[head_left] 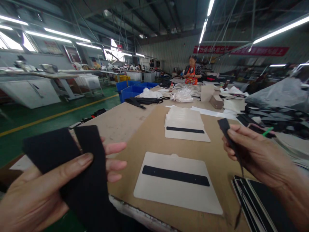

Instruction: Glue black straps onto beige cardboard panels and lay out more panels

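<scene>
Black fabric pieces (79, 167): two, overlapping, held up at lower left in front of the bench edge, not on the bench.
Left hand (36, 193): grasping the pieces, thumb pressed across the front, fingers behind.
Right hand (253, 154): pinching a narrow black strip (225, 127); top end sticks up past the fingers, thin tail hangs below the hand.
Cream card (177, 196): flat on the bench between the hands, long black band (175, 175) across it.
Card stack (185, 124): further back, same cream cards, top one has a thinner black band.
Black-faced cards (263, 203): fanned pile at lower right, under the right wrist.
Bench (149, 135): brown cardboard sheet on top.
Far end: person in orange apron (192, 74), white plastic bag (183, 95), blue bins (131, 90) left of the bench.
</scene>
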The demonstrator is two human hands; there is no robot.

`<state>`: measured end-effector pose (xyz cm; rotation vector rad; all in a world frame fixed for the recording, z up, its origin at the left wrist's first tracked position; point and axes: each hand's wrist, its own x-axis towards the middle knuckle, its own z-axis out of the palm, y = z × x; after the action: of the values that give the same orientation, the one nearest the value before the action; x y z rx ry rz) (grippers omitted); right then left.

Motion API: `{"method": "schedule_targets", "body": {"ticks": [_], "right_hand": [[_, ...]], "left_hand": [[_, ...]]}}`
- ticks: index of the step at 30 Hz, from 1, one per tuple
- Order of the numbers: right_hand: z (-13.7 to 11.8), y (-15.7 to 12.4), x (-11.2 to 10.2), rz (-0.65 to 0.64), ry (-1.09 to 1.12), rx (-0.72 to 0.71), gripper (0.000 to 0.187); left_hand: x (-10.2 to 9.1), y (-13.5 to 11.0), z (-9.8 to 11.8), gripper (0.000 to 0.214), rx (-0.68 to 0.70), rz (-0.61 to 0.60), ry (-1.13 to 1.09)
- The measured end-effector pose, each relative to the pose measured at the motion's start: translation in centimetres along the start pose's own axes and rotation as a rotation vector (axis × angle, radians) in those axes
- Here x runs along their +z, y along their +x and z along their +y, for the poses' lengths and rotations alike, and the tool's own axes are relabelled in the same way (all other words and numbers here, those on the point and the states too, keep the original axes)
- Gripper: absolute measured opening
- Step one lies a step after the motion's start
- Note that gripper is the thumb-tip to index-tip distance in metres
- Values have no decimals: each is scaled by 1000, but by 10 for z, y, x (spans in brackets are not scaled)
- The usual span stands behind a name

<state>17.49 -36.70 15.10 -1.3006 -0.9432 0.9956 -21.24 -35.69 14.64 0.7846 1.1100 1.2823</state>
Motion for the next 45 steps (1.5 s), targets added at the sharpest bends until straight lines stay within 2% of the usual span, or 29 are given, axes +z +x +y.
{"method": "schedule_targets", "body": {"ticks": [3, 8, 12, 16, 20, 25, 30, 32, 34, 37, 40, 42, 43, 45], "right_hand": [[17, 9, 19, -112, -36, 59, 36], [36, 13, 46, -275, -33, 145, 36], [42, 2, 73, -323, -94, 258, 35], [42, -12, 103, -348, -64, 209, 39], [42, -19, 124, -582, 135, 177, 39], [34, -30, 122, -764, 133, 260, 27], [24, -38, 107, -806, 304, 323, 28], [29, -36, 109, -825, 214, 278, 28], [36, -32, 115, -817, 60, 190, 25], [42, -24, 121, -733, -100, 49, 24], [38, -14, 106, -585, -139, 54, 27], [32, -5, 86, -503, -128, 139, 30], [29, 1, 75, -483, -125, 173, 30], [27, 13, 57, -466, -152, 203, 30]], "left_hand": [[10, -4, -2, 40, -52, -146, 60], [11, -5, -13, 33, -179, -403, -86], [22, -2, -28, 30, -214, -460, -91], [36, 1, -46, 30, -253, -555, -116], [51, -4, -59, 28, -287, -626, -102], [54, -6, -67, 30, -371, -723, -87], [48, 4, -72, 35, -507, -759, -85], [53, 5, -78, 38, -525, -789, -101], [61, 3, -86, 52, -548, -811, -105], [63, 3, -89, 70, -552, -756, -112], [45, 6, -68, 64, -406, -690, -10], [27, 12, -43, 55, -124, -614, 322], [20, 15, -32, 45, 44, -517, 520], [10, 23, -19, 21, 297, -386, 863]]}}
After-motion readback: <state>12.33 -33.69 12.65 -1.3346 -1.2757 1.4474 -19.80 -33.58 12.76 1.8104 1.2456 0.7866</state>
